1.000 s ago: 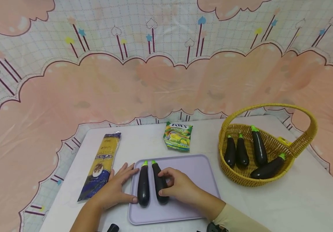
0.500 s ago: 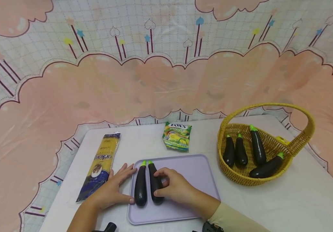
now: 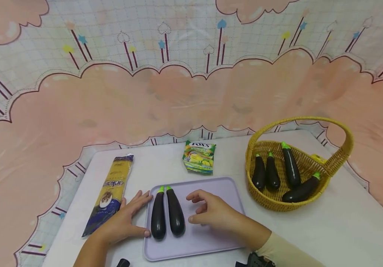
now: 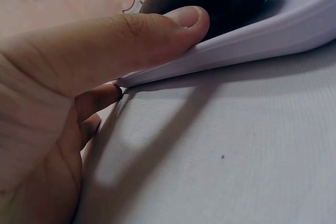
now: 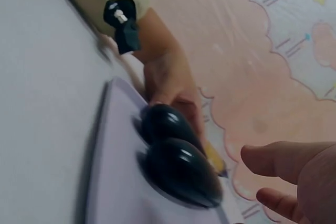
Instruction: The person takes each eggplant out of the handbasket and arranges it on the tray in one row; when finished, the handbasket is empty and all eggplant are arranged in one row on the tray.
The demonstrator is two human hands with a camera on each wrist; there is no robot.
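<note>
On the left we see a yellow-and-blue packet (image 3: 109,194) on the table (image 3: 348,222), with our left grip (image 3: 126,222) just beside it, spread wide, touching the edge of the lilac tray (image 3: 205,241) but grasping nothing. Two eggplants (image 3: 158,218) (image 3: 176,215) lie side by side at the tray's left, a narrow gap between them. Beyond the tray lies a green packet (image 3: 199,157). Our right grip (image 3: 213,211) hangs over the tray, fingers loosely bent, thumb apart, holding nothing. At the right, the basket (image 3: 271,205) holds four other eggplants (image 3: 291,167). We judge the step in hand as lining up eggplants; continuing would call for reaching under the basket's handle.
</note>
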